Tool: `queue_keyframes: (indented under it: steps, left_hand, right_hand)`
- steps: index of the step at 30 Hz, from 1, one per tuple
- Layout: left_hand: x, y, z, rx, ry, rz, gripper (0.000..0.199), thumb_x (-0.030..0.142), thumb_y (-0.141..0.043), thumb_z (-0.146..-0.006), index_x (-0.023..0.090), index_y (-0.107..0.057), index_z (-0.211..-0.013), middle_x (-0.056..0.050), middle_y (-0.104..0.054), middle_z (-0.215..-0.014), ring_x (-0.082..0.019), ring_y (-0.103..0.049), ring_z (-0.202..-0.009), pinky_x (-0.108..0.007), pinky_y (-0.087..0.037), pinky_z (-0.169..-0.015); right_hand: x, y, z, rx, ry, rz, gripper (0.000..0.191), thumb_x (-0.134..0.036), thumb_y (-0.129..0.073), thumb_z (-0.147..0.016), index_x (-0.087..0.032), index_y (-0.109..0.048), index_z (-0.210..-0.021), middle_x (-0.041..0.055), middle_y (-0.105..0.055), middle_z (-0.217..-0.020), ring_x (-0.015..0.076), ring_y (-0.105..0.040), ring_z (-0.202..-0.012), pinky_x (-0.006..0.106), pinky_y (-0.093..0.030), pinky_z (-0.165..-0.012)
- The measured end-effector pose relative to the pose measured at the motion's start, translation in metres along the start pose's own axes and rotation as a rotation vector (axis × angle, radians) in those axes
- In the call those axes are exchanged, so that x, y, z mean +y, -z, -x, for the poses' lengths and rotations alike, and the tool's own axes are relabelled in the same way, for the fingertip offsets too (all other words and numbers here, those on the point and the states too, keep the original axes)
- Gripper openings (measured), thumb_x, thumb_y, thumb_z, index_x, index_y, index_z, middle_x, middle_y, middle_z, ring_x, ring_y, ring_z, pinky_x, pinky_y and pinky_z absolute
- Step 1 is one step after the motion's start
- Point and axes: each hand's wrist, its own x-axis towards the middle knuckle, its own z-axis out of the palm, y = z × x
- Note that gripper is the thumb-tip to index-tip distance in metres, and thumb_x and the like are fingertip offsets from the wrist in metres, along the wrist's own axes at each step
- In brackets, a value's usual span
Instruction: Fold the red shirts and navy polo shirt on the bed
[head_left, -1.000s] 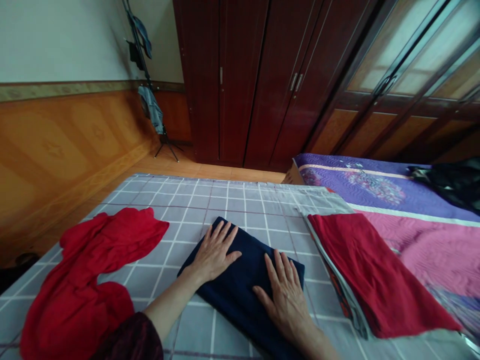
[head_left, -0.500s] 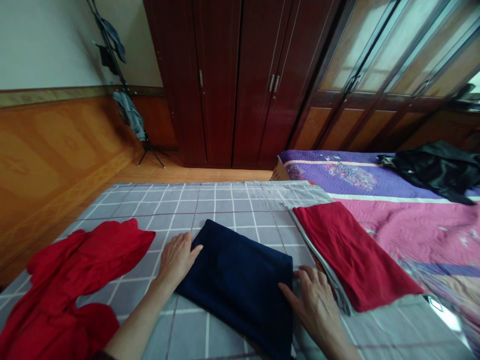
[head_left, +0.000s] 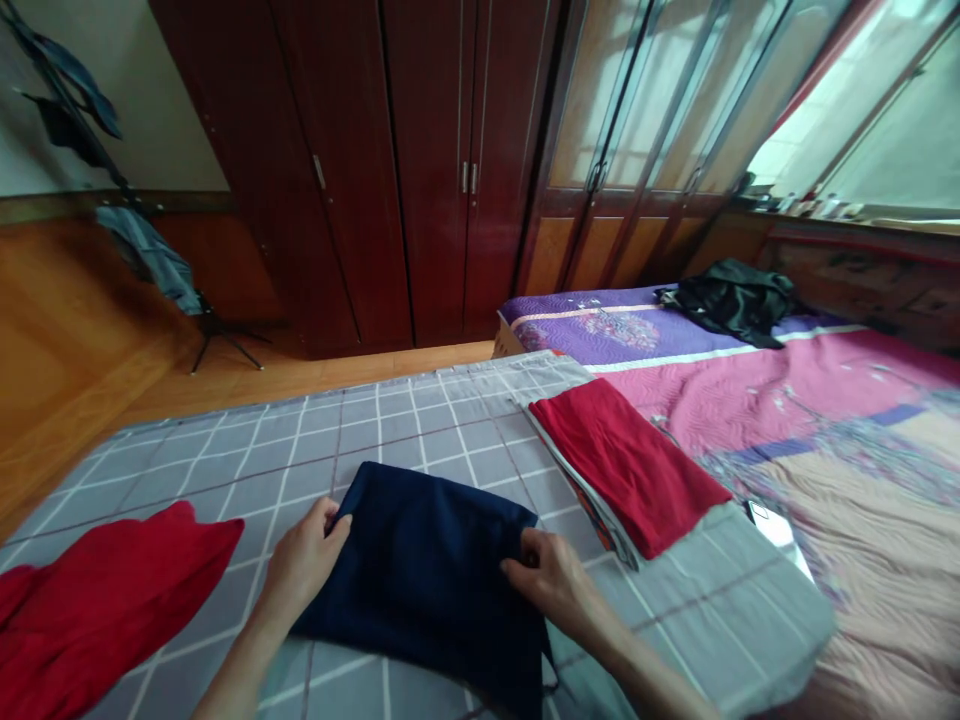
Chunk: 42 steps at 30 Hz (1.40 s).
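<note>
A folded navy blue cloth [head_left: 427,570], perhaps a garment, lies in front of me on the grey checked bedsheet [head_left: 397,425]. My left hand [head_left: 306,555] pinches its left edge between thumb and fingers. On the opposite edge my right hand [head_left: 551,570] has its fingers curled closed around the fabric. The near side of the cloth sags a little and its lower right corner hangs loose. To the left is a crumpled red cloth [head_left: 120,600]. Right of the navy cloth rests a folded red cloth [head_left: 630,460] on top of other folded pieces.
A white phone-like object [head_left: 780,538] lies beyond the folded stack. Next to it spreads a second bed with a pink and purple cover [head_left: 750,410], bearing a black garment or bag [head_left: 731,300]. Dark red wardrobes [head_left: 427,180] and a coat stand [head_left: 157,260] stand behind.
Both hands went from lying at the navy cloth's sides to gripping its edges, and the cloth's edges have lifted slightly. The view has turned to the right.
</note>
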Motion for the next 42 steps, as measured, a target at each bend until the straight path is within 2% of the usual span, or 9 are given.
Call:
queue_keyframes:
  steps: [4, 9, 13, 17, 22, 28, 32, 37, 42]
  left_hand:
    - [-0.012, -0.004, -0.006, -0.081, 0.001, 0.232, 0.029, 0.049, -0.052, -0.076, 0.022, -0.057, -0.086, -0.003, -0.070, -0.082, -0.025, -0.067, -0.082, -0.028, -0.048, -0.068]
    - [-0.005, -0.001, -0.011, -0.139, 0.077, 0.431, 0.045, 0.054, -0.059, -0.064, 0.018, -0.061, -0.089, -0.009, -0.071, -0.097, -0.031, -0.065, -0.096, -0.035, -0.049, -0.084]
    - [0.021, 0.007, -0.015, -0.226, 0.102, 0.665, 0.049, 0.054, -0.065, -0.063, 0.017, -0.060, -0.096, -0.007, -0.071, -0.097, -0.029, -0.065, -0.095, -0.035, -0.051, -0.083]
    - [0.069, 0.016, -0.025, -0.326, 0.039, 0.806, 0.051, 0.051, -0.070, -0.065, 0.016, -0.059, -0.100, -0.006, -0.071, -0.092, -0.026, -0.067, -0.086, -0.033, -0.052, -0.077]
    - [0.153, 0.016, -0.048, -0.398, -0.167, 0.889, 0.049, 0.047, -0.071, -0.067, 0.014, -0.060, -0.100, -0.005, -0.070, -0.088, -0.023, -0.066, -0.077, -0.032, -0.052, -0.072]
    - [0.262, -0.002, -0.082, -0.379, -0.450, 0.903, 0.040, 0.041, -0.067, -0.066, 0.012, -0.063, -0.092, -0.006, -0.070, -0.082, -0.020, -0.065, -0.073, -0.031, -0.051, -0.068]
    - [0.331, -0.021, -0.107, -0.351, -0.545, 0.837, 0.032, 0.035, -0.061, -0.069, 0.011, -0.064, -0.089, -0.006, -0.069, -0.078, -0.019, -0.063, -0.068, -0.029, -0.049, -0.064]
    - [0.390, -0.057, -0.134, -0.238, -0.621, 0.655, 0.020, 0.024, -0.059, -0.073, 0.012, -0.066, -0.087, -0.006, -0.069, -0.084, -0.018, -0.063, -0.077, -0.027, -0.047, -0.070]
    - [0.379, -0.097, -0.139, -0.135, -0.623, 0.409, 0.029, 0.018, -0.064, -0.072, 0.011, -0.064, -0.100, -0.012, -0.069, -0.094, -0.025, -0.062, -0.091, -0.034, -0.045, -0.082]
  right_hand:
    - [0.004, -0.013, 0.001, -0.094, -0.073, -0.515, 0.021, -0.030, -0.060, -0.061, -0.021, -0.041, -0.062, -0.0085, -0.036, -0.048, 0.0068, -0.031, -0.042, 0.022, -0.020, -0.042]
    - [0.001, -0.011, 0.010, -0.184, -0.130, -1.036, 0.027, -0.028, -0.070, -0.056, -0.017, -0.058, -0.078, -0.0045, -0.058, -0.057, 0.0125, -0.056, -0.052, 0.025, -0.044, -0.056]
    - [-0.005, 0.012, 0.019, -0.187, -0.068, -1.166, 0.034, -0.023, -0.070, -0.058, -0.016, -0.063, -0.091, 0.0002, -0.067, -0.069, 0.0174, -0.064, -0.063, 0.030, -0.048, -0.067]
    - [-0.006, 0.047, 0.028, -0.103, -0.012, -1.206, 0.036, -0.021, -0.070, -0.062, -0.016, -0.062, -0.097, 0.0022, -0.070, -0.080, 0.0189, -0.066, -0.073, 0.031, -0.049, -0.074]
    - [0.008, 0.091, 0.036, 0.047, 0.024, -1.224, 0.038, -0.025, -0.071, -0.066, -0.018, -0.061, -0.102, 0.0044, -0.071, -0.091, 0.0206, -0.067, -0.079, 0.033, -0.050, -0.076]
    - [0.036, 0.145, 0.038, 0.354, 0.026, -1.248, 0.048, -0.025, -0.077, -0.061, -0.018, -0.061, -0.105, 0.0063, -0.071, -0.094, 0.0203, -0.068, -0.080, 0.031, -0.051, -0.076]
    - [0.048, 0.173, 0.034, 0.497, 0.073, -1.221, 0.046, -0.027, -0.077, -0.060, -0.019, -0.063, -0.103, 0.0039, -0.071, -0.093, 0.0192, -0.067, -0.082, 0.030, -0.050, -0.079]
    - [0.080, 0.168, 0.019, 0.690, 0.054, -1.219, 0.042, -0.029, -0.077, -0.060, -0.021, -0.061, -0.098, 0.0000, -0.070, -0.089, 0.0163, -0.066, -0.077, 0.026, -0.051, -0.070]
    - [0.122, 0.132, 0.009, 0.657, -0.173, -1.141, 0.043, -0.036, -0.076, -0.061, -0.022, -0.055, -0.095, -0.0080, -0.054, -0.051, 0.0115, -0.050, -0.039, 0.022, -0.041, -0.038]
